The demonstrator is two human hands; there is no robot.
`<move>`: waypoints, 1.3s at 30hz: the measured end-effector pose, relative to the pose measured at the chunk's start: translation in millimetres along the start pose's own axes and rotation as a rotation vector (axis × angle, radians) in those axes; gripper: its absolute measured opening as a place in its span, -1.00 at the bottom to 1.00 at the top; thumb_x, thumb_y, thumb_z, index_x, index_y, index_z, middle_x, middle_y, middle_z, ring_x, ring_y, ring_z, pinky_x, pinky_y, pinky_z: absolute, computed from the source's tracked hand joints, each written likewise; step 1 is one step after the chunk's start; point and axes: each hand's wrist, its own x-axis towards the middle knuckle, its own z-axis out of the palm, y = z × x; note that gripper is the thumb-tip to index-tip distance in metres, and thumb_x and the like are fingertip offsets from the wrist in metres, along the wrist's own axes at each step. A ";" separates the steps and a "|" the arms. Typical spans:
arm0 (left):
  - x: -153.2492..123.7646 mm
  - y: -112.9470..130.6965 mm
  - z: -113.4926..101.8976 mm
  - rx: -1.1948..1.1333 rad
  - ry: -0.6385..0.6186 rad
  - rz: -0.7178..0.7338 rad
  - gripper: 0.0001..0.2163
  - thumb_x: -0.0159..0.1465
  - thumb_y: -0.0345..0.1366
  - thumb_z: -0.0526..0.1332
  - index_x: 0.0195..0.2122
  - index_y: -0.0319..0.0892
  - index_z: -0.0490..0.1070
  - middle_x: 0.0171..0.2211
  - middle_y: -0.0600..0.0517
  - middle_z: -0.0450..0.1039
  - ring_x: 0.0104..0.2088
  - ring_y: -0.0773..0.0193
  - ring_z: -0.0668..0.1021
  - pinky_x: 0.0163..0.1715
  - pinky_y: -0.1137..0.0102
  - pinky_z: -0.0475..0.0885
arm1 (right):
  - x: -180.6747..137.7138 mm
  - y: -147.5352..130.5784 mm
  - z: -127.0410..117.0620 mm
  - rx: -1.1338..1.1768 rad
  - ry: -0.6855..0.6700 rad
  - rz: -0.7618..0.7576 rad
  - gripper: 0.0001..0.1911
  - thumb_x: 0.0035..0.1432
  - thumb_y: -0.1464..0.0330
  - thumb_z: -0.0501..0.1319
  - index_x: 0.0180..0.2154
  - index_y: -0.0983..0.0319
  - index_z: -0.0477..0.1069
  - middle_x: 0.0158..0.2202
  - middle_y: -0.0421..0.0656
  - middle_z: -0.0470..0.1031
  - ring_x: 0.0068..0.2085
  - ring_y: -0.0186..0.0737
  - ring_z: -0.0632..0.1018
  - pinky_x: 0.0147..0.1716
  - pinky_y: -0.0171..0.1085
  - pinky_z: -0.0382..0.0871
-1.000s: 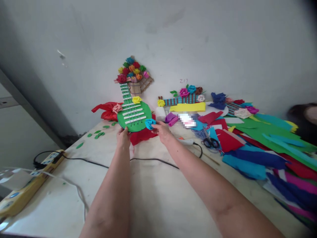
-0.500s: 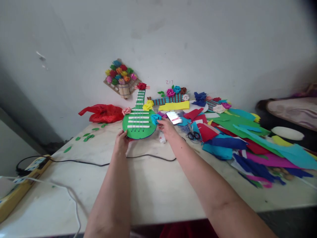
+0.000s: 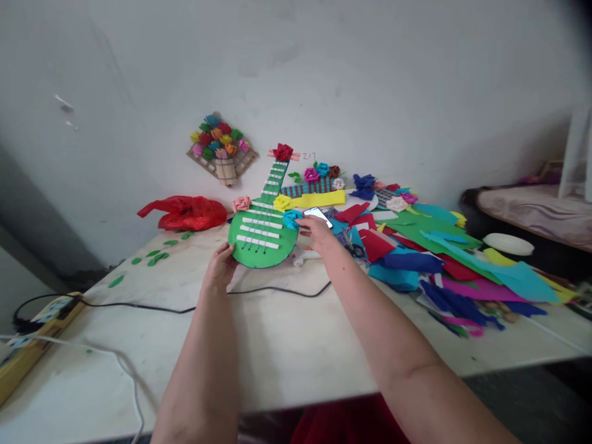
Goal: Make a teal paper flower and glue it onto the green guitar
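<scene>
A green paper guitar [image 3: 259,259] with white strips and thin strings is held up over the table, its neck leaning to the right. My left hand [image 3: 219,265] is closed on the lower left edge of its body. At the body's right side, my right hand [image 3: 319,234] pinches a blue paper flower [image 3: 291,218] that lies against the guitar. A yellow paper flower [image 3: 282,203] and a pink paper flower [image 3: 241,203] sit where neck and body meet. On the head of the neck is a red paper flower [image 3: 283,152].
Coloured paper pieces [image 3: 411,262], scissors [image 3: 355,250] and a phone [image 3: 318,216] lie to the right. A red plastic bag [image 3: 192,213] and green paper leaves [image 3: 158,259] are on the left. A black cable [image 3: 152,306] crosses the table from a power strip [image 3: 65,317].
The guitar's neck has tilted further right, and its body sits slightly lower. My right hand stays at the blue flower, my left at the edge. The camera view has shifted a little.
</scene>
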 end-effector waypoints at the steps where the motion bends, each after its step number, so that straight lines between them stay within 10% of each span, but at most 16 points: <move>1: -0.3 0.2 0.4 -0.001 -0.007 -0.004 -0.81 -0.09 -0.45 0.32 -0.39 -0.28 0.47 -0.46 -0.01 0.49 -0.55 0.36 0.45 -0.58 0.49 0.37 | 1.5 0.2 -1.8 0.006 -0.027 0.015 -0.85 -0.27 0.44 0.27 -0.50 0.26 0.39 -0.53 -0.27 0.47 -0.44 -0.35 0.45 -0.39 -0.35 0.30; 25: -10.3 5.6 23.1 -0.028 -0.052 -0.131 -0.64 0.10 -0.21 0.23 -0.07 -0.18 0.40 -0.16 -0.07 0.51 -0.18 0.11 0.54 -0.30 0.29 0.51 | 4.9 7.4 -3.7 0.013 -0.017 0.052 -0.85 -0.25 0.50 0.24 -0.48 0.27 0.37 -0.53 -0.25 0.47 -0.49 -0.35 0.45 -0.49 -0.34 0.33; 39: -11.7 -9.5 12.7 0.085 -0.089 -0.258 -0.61 0.03 -0.45 0.33 -0.08 -0.23 0.40 -0.09 -0.10 0.49 -0.12 0.09 0.54 -0.08 0.22 0.47 | 6.2 12.1 -4.9 -0.029 -0.020 0.063 -0.83 -0.23 0.48 0.23 -0.44 0.27 0.39 -0.55 -0.25 0.47 -0.50 -0.35 0.47 -0.46 -0.34 0.36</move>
